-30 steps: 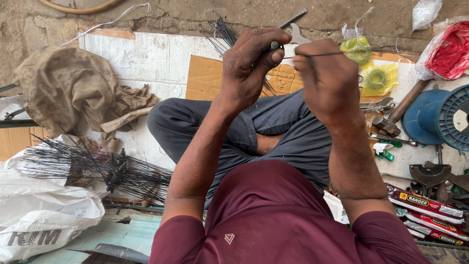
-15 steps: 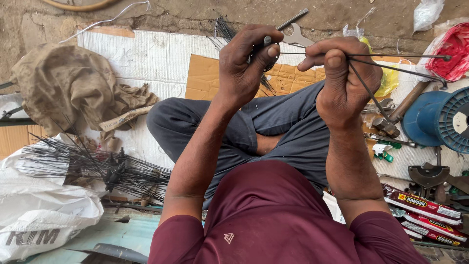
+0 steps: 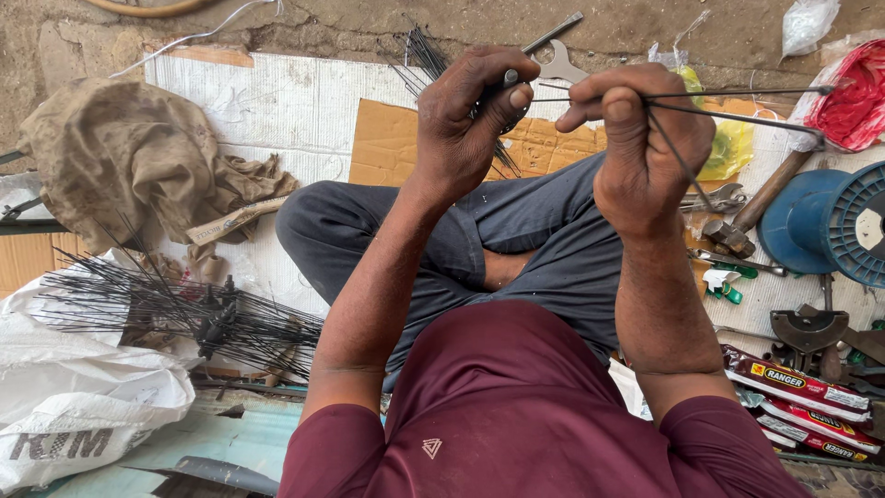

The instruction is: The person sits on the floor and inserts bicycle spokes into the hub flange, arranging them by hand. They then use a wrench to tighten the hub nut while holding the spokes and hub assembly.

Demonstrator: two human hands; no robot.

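Above the cardboard [image 3: 387,143], both hands work thin spokes [image 3: 737,92]. Since a second ago the right hand [image 3: 645,152] has turned fist-like, closed around several spokes that now jut right and down toward the hammer [image 3: 747,217]. Left hand [image 3: 470,115] stays pinched on a small metal part [image 3: 510,78], held level with them.

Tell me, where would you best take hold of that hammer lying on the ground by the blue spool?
Probably by the wooden handle, near its upper free end. The hammer lies flat, its dark metal head low by the person's knee and the handle slanting up to the right toward the blue spool. Coming from above right looks easiest, since wrenches crowd the head end.
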